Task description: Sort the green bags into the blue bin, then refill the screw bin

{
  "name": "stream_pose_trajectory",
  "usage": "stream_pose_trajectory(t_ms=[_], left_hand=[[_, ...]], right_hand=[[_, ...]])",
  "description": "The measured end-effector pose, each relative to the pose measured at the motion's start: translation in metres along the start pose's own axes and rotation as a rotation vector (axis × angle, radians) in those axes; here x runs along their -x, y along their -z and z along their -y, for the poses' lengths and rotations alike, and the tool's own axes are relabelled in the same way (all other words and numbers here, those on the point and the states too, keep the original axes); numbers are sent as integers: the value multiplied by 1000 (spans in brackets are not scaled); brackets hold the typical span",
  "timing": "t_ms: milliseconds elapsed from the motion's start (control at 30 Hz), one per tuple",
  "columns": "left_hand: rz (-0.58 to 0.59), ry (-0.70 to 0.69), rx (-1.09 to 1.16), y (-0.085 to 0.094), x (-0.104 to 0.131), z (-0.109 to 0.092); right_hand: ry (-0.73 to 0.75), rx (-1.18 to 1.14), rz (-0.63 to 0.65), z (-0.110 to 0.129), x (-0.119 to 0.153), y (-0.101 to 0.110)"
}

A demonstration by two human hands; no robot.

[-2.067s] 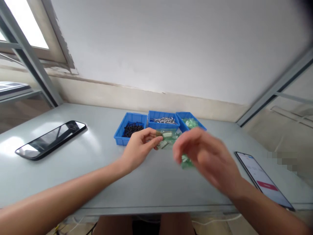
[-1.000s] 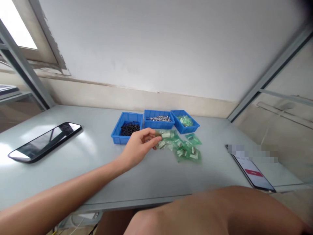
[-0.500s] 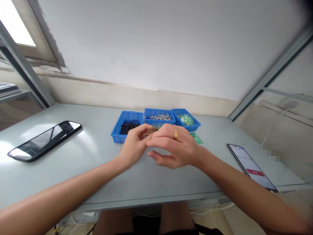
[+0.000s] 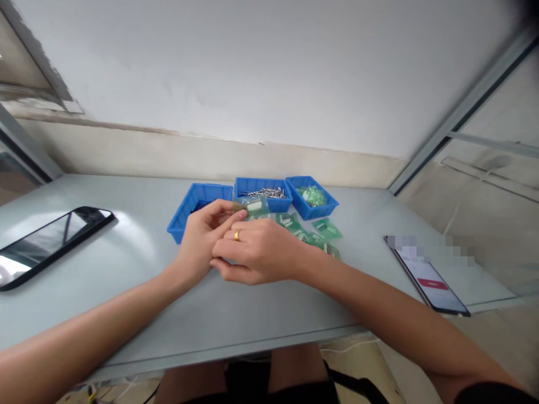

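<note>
My left hand (image 4: 202, 233) is closed, thumb and fingers pinching a small clear green plastic bag (image 4: 256, 206) with a pale piece inside. My right hand (image 4: 259, 249), a gold ring on one finger, lies against the left hand's fingers. Its own fingers are curled in, and whatever they hold is hidden. Several more small green bags (image 4: 322, 229) lie on the table just beyond my right wrist. Behind my hands stand a left blue bin (image 4: 179, 219), partly covered by the left hand, a middle blue bin (image 4: 280, 205) of metal screws or pins, and a right blue bin (image 4: 314, 212) of green bags.
On the grey table (image 4: 126, 303), a large dark phone-like device (image 4: 54, 244) lies at the left. A smartphone (image 4: 429, 278) with a lit screen lies at the right. A wall (image 4: 236, 151) closes off the back, and metal posts rise at both sides.
The right hand has turned and shifted left, closing more against the left hand. More of the held bag shows, and the green bags on the table are uncovered. The view has shifted slightly.
</note>
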State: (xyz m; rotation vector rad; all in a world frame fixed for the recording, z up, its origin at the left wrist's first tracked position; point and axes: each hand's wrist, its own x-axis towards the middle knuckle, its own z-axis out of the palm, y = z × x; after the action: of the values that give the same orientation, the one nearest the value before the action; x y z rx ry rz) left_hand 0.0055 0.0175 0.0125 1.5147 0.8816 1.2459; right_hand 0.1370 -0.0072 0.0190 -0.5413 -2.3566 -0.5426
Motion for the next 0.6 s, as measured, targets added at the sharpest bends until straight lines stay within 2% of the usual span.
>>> stream_pose_trajectory(t_ms=[200,300,467,600], left_hand=[[-91,-98,-70,-1,1,-5],[-68,-104,-40,-2,1,-4],[7,-79,-5,-1,2,-3],[103,-24,16,-2,3,0]], right_hand=[[-76,-113,137,-14,14,4],[-274,-240,122,-25,24,11],[-681,-357,-135,-38,36,16],[-912,-790,-101,-34,44,12]])
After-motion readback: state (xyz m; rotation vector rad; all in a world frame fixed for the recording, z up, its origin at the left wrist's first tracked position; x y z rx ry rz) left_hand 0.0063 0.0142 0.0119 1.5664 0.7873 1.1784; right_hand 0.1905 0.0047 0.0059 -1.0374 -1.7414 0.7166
